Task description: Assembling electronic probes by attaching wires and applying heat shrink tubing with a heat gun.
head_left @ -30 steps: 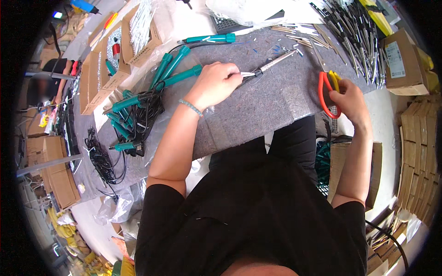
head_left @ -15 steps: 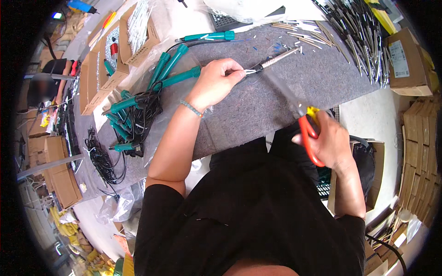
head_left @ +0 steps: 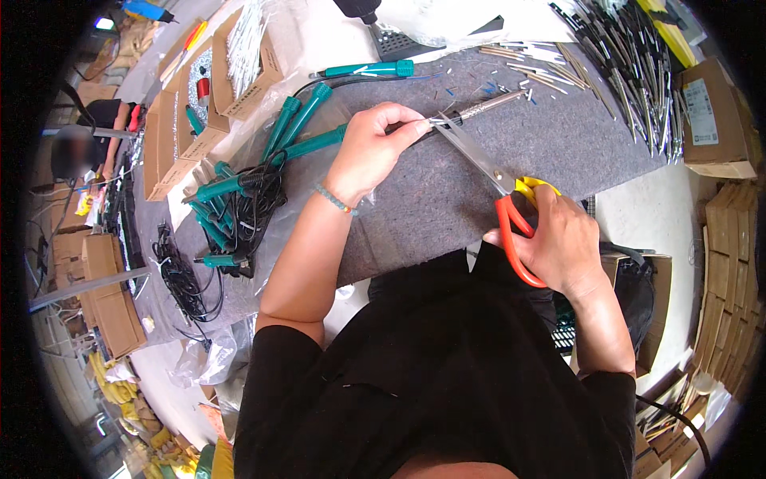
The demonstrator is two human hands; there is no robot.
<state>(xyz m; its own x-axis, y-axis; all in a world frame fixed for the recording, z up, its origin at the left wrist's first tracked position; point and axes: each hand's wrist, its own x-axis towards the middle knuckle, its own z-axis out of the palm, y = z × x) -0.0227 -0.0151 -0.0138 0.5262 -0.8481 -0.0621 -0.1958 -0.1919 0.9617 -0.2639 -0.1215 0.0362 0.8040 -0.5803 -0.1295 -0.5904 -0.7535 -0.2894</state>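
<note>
Scissors (head_left: 499,180) gripped in right hand (head_left: 562,243), blades at metal tool (head_left: 479,106) pinched by left hand (head_left: 371,148) fingers, near mat (head_left: 447,199) edge

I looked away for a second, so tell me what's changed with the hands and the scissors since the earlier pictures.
The right hand has brought the orange-handled scissors in from the right side of the mat, down by the body, then up, so the blade tips now meet the metal rod right at the left hand's fingertips. The left hand kept its pinch on the rod's end. The teal-handled tools and grey mat lie as before.
</note>
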